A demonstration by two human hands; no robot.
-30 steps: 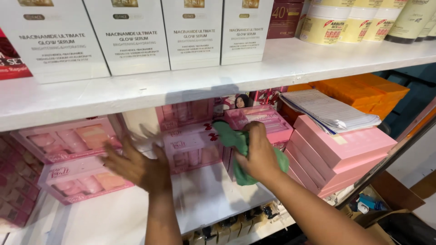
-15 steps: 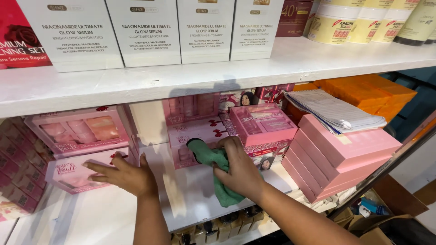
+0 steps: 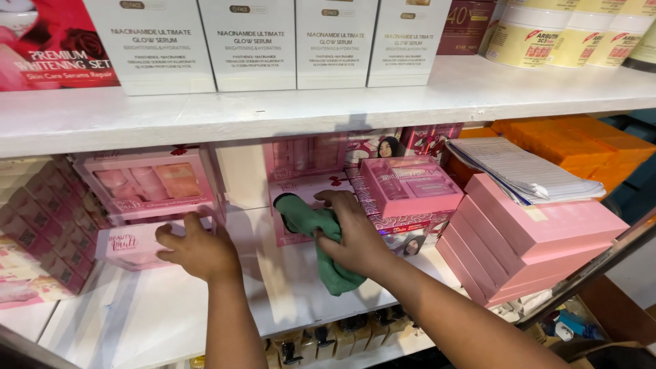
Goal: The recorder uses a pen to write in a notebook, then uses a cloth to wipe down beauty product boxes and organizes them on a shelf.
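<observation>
My right hand (image 3: pixel 352 232) is closed on a green cloth (image 3: pixel 311 225) and presses it against the front of a pink gift box (image 3: pixel 301 191) at the back of the white lower shelf (image 3: pixel 287 287). The cloth's tail hangs down below my wrist. My left hand (image 3: pixel 195 249) grips the right end of a pale pink box (image 3: pixel 126 244) lying on the shelf, under a stacked pink windowed set (image 3: pixel 147 181).
A pink boxed set (image 3: pixel 410 188) sits just right of the cloth. Stacked plain pink boxes (image 3: pixel 526 239) with papers (image 3: pixel 526 171) on top fill the right. Small dark pink cartons (image 3: pixel 41 232) crowd the left. White serum boxes (image 3: pixel 249 41) line the upper shelf.
My right hand has carried the cloth up from the shelf surface onto the rear box's front. My left hand has settled onto the pale pink box at the left.
</observation>
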